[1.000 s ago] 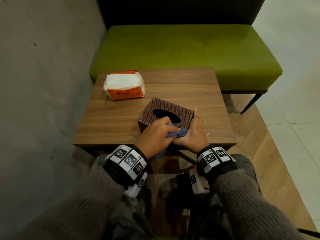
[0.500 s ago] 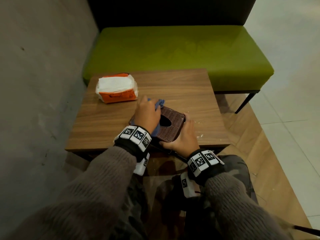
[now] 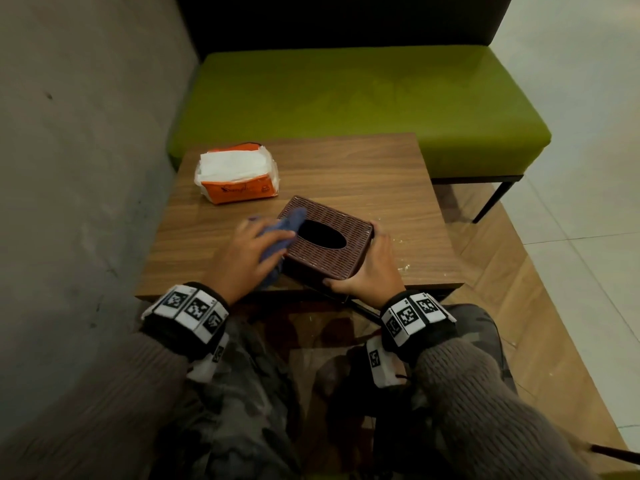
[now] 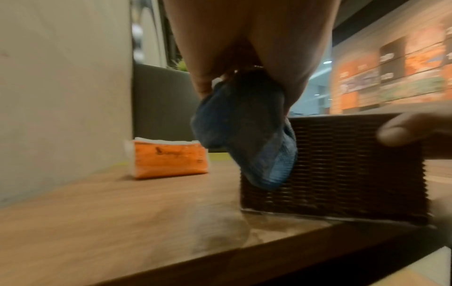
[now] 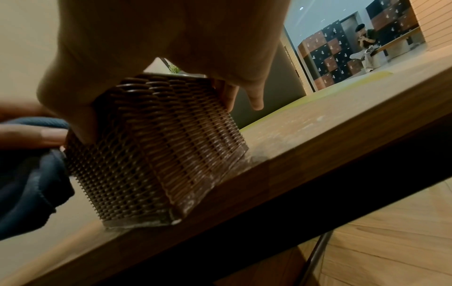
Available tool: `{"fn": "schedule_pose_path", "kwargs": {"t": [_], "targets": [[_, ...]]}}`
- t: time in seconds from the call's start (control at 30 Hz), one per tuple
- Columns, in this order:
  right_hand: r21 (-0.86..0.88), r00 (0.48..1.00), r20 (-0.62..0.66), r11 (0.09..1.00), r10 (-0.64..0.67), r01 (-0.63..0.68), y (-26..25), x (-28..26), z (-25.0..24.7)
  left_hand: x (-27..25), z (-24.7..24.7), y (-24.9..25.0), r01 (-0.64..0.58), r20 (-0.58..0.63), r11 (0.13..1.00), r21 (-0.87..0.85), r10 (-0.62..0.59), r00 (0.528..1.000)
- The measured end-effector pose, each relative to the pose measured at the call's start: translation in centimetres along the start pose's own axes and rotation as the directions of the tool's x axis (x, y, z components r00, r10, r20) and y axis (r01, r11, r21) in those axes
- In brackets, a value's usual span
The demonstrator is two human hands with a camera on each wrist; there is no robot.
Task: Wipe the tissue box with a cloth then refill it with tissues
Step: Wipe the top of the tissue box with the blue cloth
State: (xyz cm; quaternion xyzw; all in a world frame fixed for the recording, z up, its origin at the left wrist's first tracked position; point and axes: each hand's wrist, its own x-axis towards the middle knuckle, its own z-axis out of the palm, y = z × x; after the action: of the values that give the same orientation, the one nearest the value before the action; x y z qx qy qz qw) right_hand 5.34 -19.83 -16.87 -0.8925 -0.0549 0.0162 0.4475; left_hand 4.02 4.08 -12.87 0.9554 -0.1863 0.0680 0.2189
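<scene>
A brown woven tissue box point(image 3: 329, 252) with an oval slot stands near the front edge of the wooden table point(image 3: 374, 174). My left hand point(image 3: 247, 251) grips a blue cloth point(image 3: 280, 230) and holds it against the box's left side and top corner; the left wrist view shows the cloth point(image 4: 247, 133) bunched under the fingers beside the box point(image 4: 342, 168). My right hand point(image 3: 374, 265) grips the box's near right corner, thumb on the front face, fingers along the right side point(image 5: 229, 94). An orange pack of white tissues point(image 3: 239, 178) lies at the table's back left.
A grey wall point(image 3: 76, 168) runs close along the table's left side. A green bench point(image 3: 346, 105) stands behind the table. White crumbs point(image 3: 403, 268) are scattered on the table to the right of the box. My knees sit under the front edge.
My left hand with the cloth went from the box's near side to its far left, then came back along the left side. The box has turned slightly; the right hand still holds it.
</scene>
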Motion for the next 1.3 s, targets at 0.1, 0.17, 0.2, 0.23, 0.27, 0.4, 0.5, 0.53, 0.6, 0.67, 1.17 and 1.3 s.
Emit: {"fn": "schedule_pose_path", "kwargs": {"t": [0.1,0.17,0.2,0.23,0.27,0.4,0.5,0.53,0.6,0.67,1.17,1.3], "targets": [[-0.029,1.000,-0.010,0.999,-0.016,0.016,-0.3,0.0,-0.1,0.7,-0.1,0.4,0.141,-0.021,0.984,-0.111,-0.144,0.989],[-0.057,1.000,-0.012,0.998,-0.008,0.008,-0.2,0.1,0.1,1.6,0.8,2.7,0.158,0.036,0.975,-0.157,-0.155,0.987],[-0.074,1.000,-0.014,0.997,-0.014,0.013,-0.2,0.1,0.3,1.9,1.4,4.1,0.148,0.074,0.981,-0.128,-0.140,0.987],[-0.086,1.000,-0.016,0.996,-0.020,0.018,0.0,0.2,0.4,2.2,2.0,5.5,0.133,0.108,0.989,-0.068,-0.125,0.986],[-0.092,0.999,-0.026,0.996,-0.022,0.020,0.1,0.2,0.5,2.5,2.6,6.6,0.119,0.119,0.993,-0.007,-0.118,0.986],[-0.069,0.998,-0.053,0.997,-0.026,0.022,-0.1,0.1,0.2,3.3,3.0,8.4,0.153,0.052,0.988,0.036,-0.155,0.987],[-0.100,0.998,-0.053,0.995,-0.021,0.016,0.1,0.2,0.4,3.3,2.6,7.8,0.145,0.067,0.987,0.073,-0.150,0.986],[-0.111,0.999,-0.050,0.994,-0.021,0.015,0.1,0.2,0.3,3.3,2.3,7.3,0.132,0.074,0.986,0.101,-0.140,0.987],[-0.125,1.000,-0.019,0.992,-0.005,0.002,0.0,0.2,-0.2,3.3,1.1,5.8,0.118,0.110,0.981,0.153,-0.136,0.985],[-0.146,1.000,0.031,0.989,0.002,0.003,-0.2,0.3,-0.9,3.4,-0.5,3.5,0.149,0.159,0.971,0.189,-0.180,0.971],[-0.248,0.993,0.114,0.969,0.031,-0.002,-0.8,0.8,-1.8,4.6,-1.1,4.2,0.033,0.281,0.978,0.204,-0.091,0.955],[-0.148,0.962,0.272,0.989,0.026,0.015,-0.6,2.2,-3.0,4.1,-2.8,1.5,0.033,0.305,0.963,0.266,-0.117,0.945]]}}
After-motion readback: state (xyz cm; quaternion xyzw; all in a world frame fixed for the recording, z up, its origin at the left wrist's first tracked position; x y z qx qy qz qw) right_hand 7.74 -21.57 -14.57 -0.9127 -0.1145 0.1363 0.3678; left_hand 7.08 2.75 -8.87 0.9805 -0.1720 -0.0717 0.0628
